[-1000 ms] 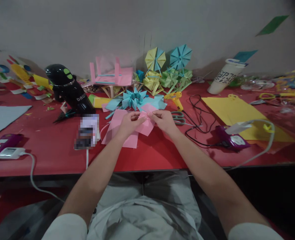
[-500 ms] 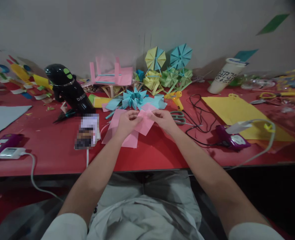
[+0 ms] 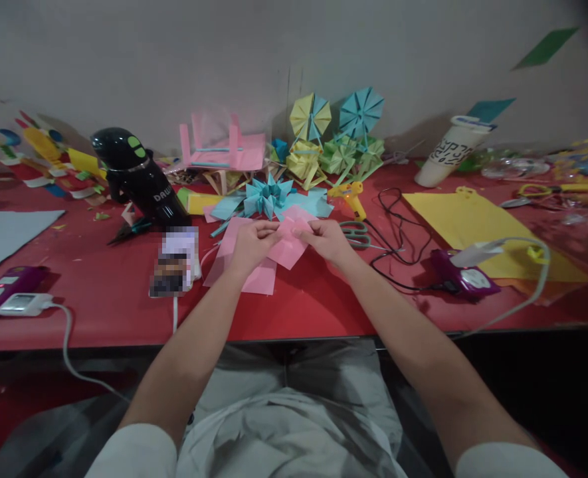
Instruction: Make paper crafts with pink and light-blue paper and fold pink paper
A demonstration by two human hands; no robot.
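Note:
Between my hands is a creased square of pink paper (image 3: 290, 250), turned with one corner toward me. My left hand (image 3: 254, 245) pinches its left side with thumb and fingers. On the opposite side my right hand (image 3: 329, 240) grips the paper the same way. Flat on the table under my left hand lies a larger pink sheet (image 3: 224, 265), partly covered by the hand and wrist. Just behind the held paper sits a folded blue paper star (image 3: 268, 197).
Right of my hands are scissors (image 3: 356, 236), a yellow glue gun (image 3: 347, 194) and its black cord. A phone (image 3: 175, 262) lies left, before a tilted black bottle (image 3: 141, 176). Yellow sheets (image 3: 473, 226), a purple power strip (image 3: 466, 273) and a paper cup (image 3: 453, 149) are at right.
Both hands keep hold of the pink paper in nearly the same place. Its lower edges have bent slightly, and my fingers have shifted a little along its sides.

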